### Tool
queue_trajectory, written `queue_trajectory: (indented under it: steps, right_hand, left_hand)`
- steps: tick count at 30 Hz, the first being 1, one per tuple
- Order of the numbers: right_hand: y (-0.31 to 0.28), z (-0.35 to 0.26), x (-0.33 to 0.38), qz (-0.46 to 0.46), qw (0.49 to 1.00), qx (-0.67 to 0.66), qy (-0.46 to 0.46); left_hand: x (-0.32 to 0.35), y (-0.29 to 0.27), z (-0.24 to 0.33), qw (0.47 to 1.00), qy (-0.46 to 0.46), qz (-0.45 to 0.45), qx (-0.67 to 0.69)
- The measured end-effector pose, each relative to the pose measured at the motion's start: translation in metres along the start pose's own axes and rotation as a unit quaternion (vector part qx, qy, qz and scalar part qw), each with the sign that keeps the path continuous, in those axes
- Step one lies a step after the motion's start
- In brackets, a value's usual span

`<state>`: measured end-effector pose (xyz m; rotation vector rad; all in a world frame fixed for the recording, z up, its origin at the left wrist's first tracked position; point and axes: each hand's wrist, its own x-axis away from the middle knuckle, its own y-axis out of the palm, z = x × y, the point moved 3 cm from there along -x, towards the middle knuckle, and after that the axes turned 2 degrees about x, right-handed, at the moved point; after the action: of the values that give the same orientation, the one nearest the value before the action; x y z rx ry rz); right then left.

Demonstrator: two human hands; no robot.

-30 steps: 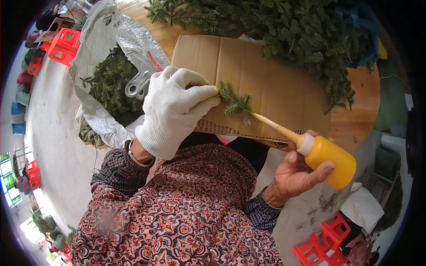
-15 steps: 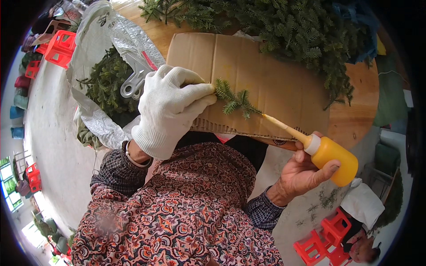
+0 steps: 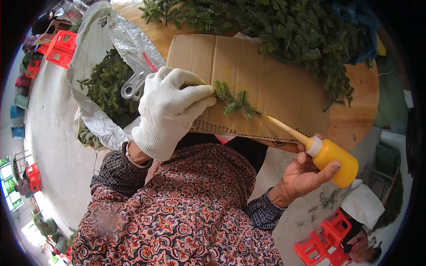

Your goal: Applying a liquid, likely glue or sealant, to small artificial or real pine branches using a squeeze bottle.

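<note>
Cardboard sheet [image 3: 266,84] is lying across the wooden table [image 3: 355,111]. Gloved left hand [image 3: 171,108] is pinching a green sprig [image 3: 233,101] at cardboard centre. At four o'clock, bare right hand [image 3: 306,175] is gripping a yellow glue bottle [image 3: 335,162], nozzle clear of the sprig.

Craft workshop: wooden table [image 3: 355,102], green sprig pile [image 3: 284,26] at 12 o'clock, red plastic stools [image 3: 326,241] at 5.

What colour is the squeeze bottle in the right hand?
Yellow-orange squeeze bottle with a pale nozzle, in the head view.
</note>
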<state>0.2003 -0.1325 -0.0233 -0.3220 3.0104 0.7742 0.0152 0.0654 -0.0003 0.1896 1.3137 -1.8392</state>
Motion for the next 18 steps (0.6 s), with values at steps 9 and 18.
queue_trajectory:
  steps: [9, 18]
  right_hand:
    - [-0.003, 0.000, -0.003, 0.016, 1.000, 0.004, -0.006]
    - [-0.002, -0.002, -0.006, 0.049, 0.999, -0.014, 0.019]
  left_hand:
    - [-0.001, -0.003, 0.001, 1.000, -0.004, 0.002, -0.007]
    - [0.006, -0.061, -0.040, 0.990, -0.040, 0.128, -0.036]
